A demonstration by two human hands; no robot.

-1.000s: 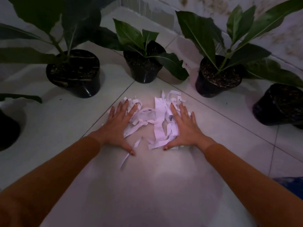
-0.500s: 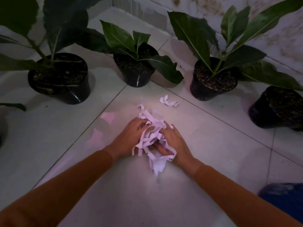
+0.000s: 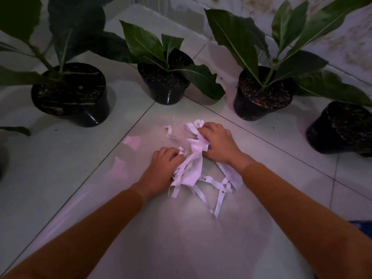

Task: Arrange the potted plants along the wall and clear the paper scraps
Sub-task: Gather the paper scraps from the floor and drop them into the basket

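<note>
The paper scraps point(image 3: 191, 164) lie bunched in a white heap on the tiled floor point(image 3: 60, 178), in a patch of light near the middle of the view, with loose strips trailing out toward the person and a small curl lying just beyond the heap on the far left. The left hand point(image 3: 161, 168) is curled shut on the near left side of the heap, its fingers buried in the strips. The right hand point(image 3: 218, 141) is curled shut on the far right side, its fingers clutching the top of the bunch. Both arms wear orange-brown sleeves point(image 3: 302, 208) that reach to the wrists. Beyond the heap four black pots stand apart from one another in a curved row. The left pot point(image 3: 80, 109) holds a plant with large dark leaves. The middle pot point(image 3: 167, 91) holds a smaller plant whose one leaf droops over the rim to the right. The right pot point(image 3: 257, 105) carries tall green leaves and stands near the stained wall point(image 3: 342, 47). The far-right pot point(image 3: 338, 133) is partly cut off by the frame edge. At the left edge another pot is barely visible under a leaf.
</note>
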